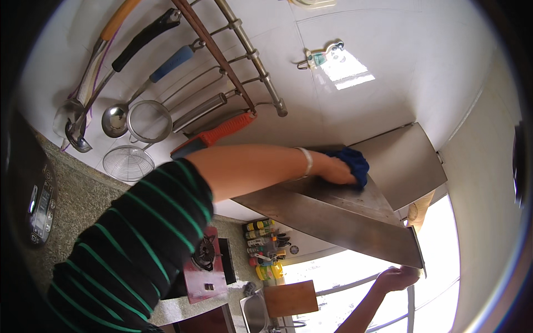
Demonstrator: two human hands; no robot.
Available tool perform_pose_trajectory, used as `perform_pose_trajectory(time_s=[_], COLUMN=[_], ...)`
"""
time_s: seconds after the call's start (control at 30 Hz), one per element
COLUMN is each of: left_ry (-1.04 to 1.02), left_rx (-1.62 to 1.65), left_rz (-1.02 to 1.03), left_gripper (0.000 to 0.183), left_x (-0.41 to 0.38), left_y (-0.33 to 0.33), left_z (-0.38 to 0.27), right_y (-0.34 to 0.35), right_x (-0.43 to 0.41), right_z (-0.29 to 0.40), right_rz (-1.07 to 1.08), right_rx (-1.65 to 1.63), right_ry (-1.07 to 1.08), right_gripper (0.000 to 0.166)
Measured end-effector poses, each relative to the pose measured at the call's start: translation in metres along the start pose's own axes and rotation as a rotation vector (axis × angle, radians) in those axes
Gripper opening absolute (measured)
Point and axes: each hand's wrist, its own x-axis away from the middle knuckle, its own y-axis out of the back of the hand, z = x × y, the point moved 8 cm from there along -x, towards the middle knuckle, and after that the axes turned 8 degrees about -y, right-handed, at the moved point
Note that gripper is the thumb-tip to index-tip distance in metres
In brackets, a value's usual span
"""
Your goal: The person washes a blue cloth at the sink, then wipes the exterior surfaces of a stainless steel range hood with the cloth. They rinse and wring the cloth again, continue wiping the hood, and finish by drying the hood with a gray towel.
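Observation:
My left hand (338,170), at the end of a black sleeve with green stripes and wearing a pale bracelet, grips a bunched dark blue cloth (356,165). The cloth lies against the upper surface of a metal range hood (333,220), close to the box-shaped metal duct cover (402,166). That surface looks brownish and stained in places. At the hood's far corner, my right hand (399,278) holds the metal edge from outside; its fingertips are partly lost in window glare.
Ladles, strainers and a red-handled tool (225,129) hang from a metal wall rack (250,52). Below are a gas stove (206,262), several bottles (262,245), a sink (255,312) and a wooden cutting board (291,298). A bright window (354,308) stands beyond.

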Motion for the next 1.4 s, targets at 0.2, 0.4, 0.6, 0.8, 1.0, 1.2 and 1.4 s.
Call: perform_pose_trajectory(time_s=[0.2, 0.4, 0.6, 0.8, 1.0, 1.2, 1.4], left_ry=[-0.174, -0.236, -0.101, -0.197, -0.455, -0.264, 0.406], left_rx=[-0.46, -0.544, 0.421, 0.388, 0.126, -0.186, -0.41], left_rz=[0.195, 0.636, -0.2, 0.1, -0.149, -0.243, 0.229], left_gripper=[0.031, 0.026, 0.033, 0.032, 0.024, 0.013, 0.024], left_x=[0.014, 0.116, 0.14, 0.035, 0.058, 0.197, 0.249], left_y=[0.002, -0.005, 0.002, 0.004, 0.008, 0.014, 0.007], left_z=[-0.006, -0.034, -0.06, -0.132, -0.125, -0.051, -0.001], right_y=[-0.008, 0.001, 0.009, 0.012, 0.015, 0.011, 0.009], right_x=[-0.002, 0.0, -0.005, -0.009, -0.008, -0.009, -0.009], right_z=[-0.018, -0.018, 0.023, 0.059, 0.065, 0.023, 0.038], right_rz=[0.051, 0.052, 0.002, -0.093, -0.135, -0.037, 0.007], right_rx=[-0.309, -0.223, -0.004, 0.077, 0.367, -0.145, 0.157], right_ry=[-0.28, -0.294, -0.114, -0.172, 0.179, -0.185, -0.245], right_gripper=[0.034, 0.038, 0.034, 0.025, 0.057, 0.045, 0.039])
